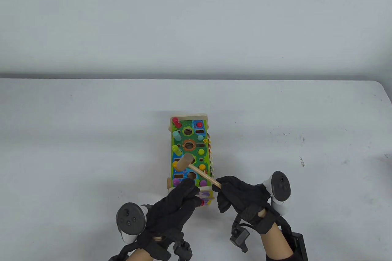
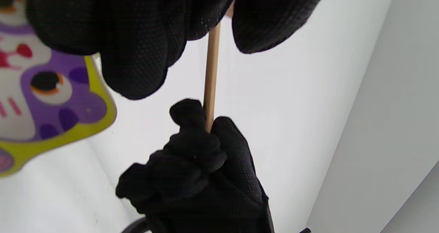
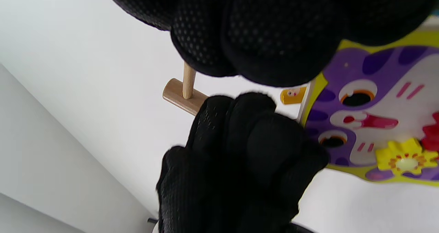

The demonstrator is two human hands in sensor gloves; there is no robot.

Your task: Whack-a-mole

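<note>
The whack-a-mole toy [image 1: 190, 146] is a green-topped wooden box with round holes and several coloured pegs, standing mid-table. My right hand [image 1: 225, 187] grips the end of the wooden hammer's handle [image 1: 203, 175]. The hammer head [image 1: 185, 162] lies low over the toy's left side, next to a yellow peg [image 1: 175, 164]. My left hand [image 1: 186, 189] holds the toy's near end, fingers curled over its top edge. The left wrist view shows the handle [image 2: 211, 72] in my right hand [image 2: 202, 164]. The right wrist view shows the hammer head [image 3: 178, 94] and the toy's purple end panel [image 3: 360, 106].
The white table [image 1: 92, 138] stretches around the toy, with its far edge against a grey wall and its rounded right corner [image 1: 382, 89]. Small dark scuff marks [image 1: 301, 160] lie to the right. A black device [image 1: 298, 242] sits by my right forearm.
</note>
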